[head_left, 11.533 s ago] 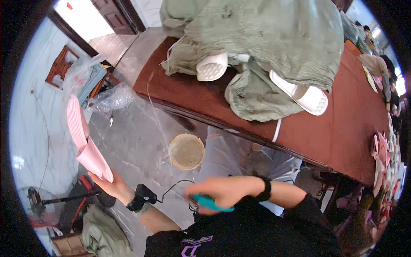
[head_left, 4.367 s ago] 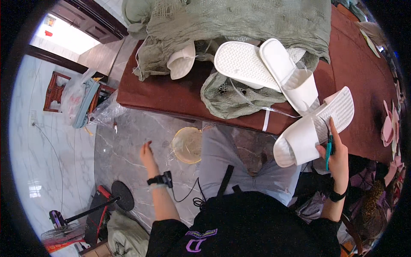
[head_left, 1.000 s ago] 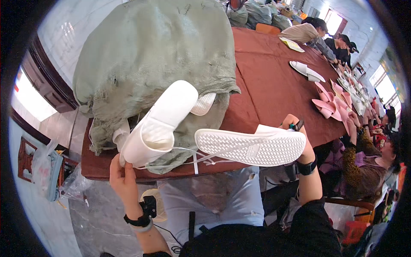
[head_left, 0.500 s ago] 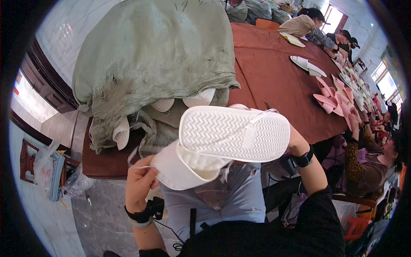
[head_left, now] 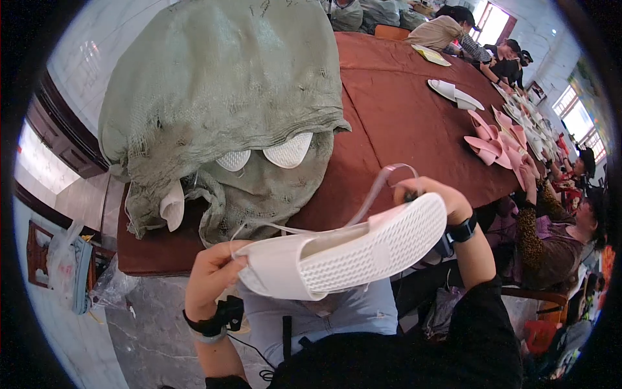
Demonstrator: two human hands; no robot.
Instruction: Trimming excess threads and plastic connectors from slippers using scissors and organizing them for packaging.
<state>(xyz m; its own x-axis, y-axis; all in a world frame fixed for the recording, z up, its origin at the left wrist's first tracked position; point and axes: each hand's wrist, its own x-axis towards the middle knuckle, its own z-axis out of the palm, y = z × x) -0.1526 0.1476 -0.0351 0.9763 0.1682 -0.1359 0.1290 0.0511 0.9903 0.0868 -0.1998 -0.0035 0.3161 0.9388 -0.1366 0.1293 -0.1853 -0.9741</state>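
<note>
A pair of white slide slippers (head_left: 376, 253) is stretched between my hands over my lap, a ridged zigzag sole tilted toward me. My left hand (head_left: 210, 279) pinches the left end, by the wide smooth upper (head_left: 273, 269). The fingers of my right hand (head_left: 447, 198) are wrapped round the right end, and something small and dark shows at the fingertips. A thin clear plastic strip (head_left: 372, 198) loops above the slippers from one hand to the other. How the two slippers sit together is partly hidden.
A big green woven sack (head_left: 227, 84) with white slippers (head_left: 288, 150) at its mouth lies on the brown-covered table (head_left: 382, 110). Pink slippers (head_left: 495, 142) and a white pair (head_left: 455, 95) lie to the right. Co-workers (head_left: 557, 227) sit and lean along the far right side.
The slippers have come lower and turned, the right-hand sole swinging down and the slippers lining up lengthwise. The clear strip now arches above them. My right hand has moved slightly upward.
</note>
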